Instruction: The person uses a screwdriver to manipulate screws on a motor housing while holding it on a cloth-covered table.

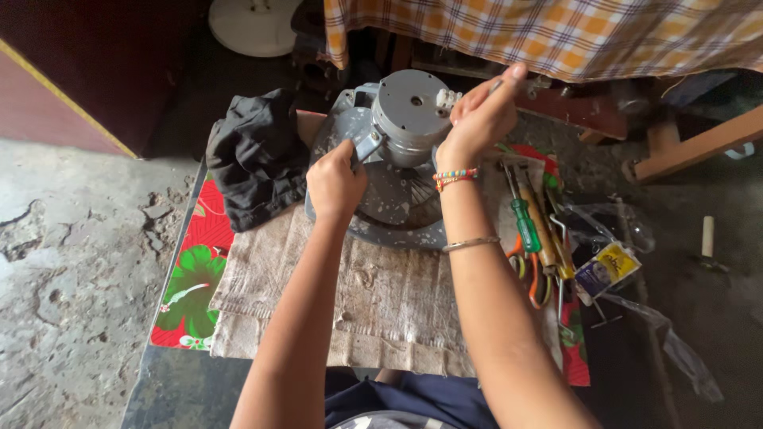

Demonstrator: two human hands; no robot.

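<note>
Burlap-covered bench (pixel 381 302): left hand (pixel 334 184) grips wrench (pixel 367 146) on grey motor (pixel 397 159); right hand (pixel 481 119) pinches thin tool (pixel 496 86).

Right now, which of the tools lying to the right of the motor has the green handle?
The screwdriver lying nearest the right hand's forearm, tip pointing away. The wooden-handled tool beside it is brown, and the pliers have orange grips.

Left hand (pixel 335 184) fisted, forearm extended; right hand (pixel 481 119) raised higher, grip seemingly pinched.

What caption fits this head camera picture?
Two hands, left and right, work on a grey motor beside tools.
</note>
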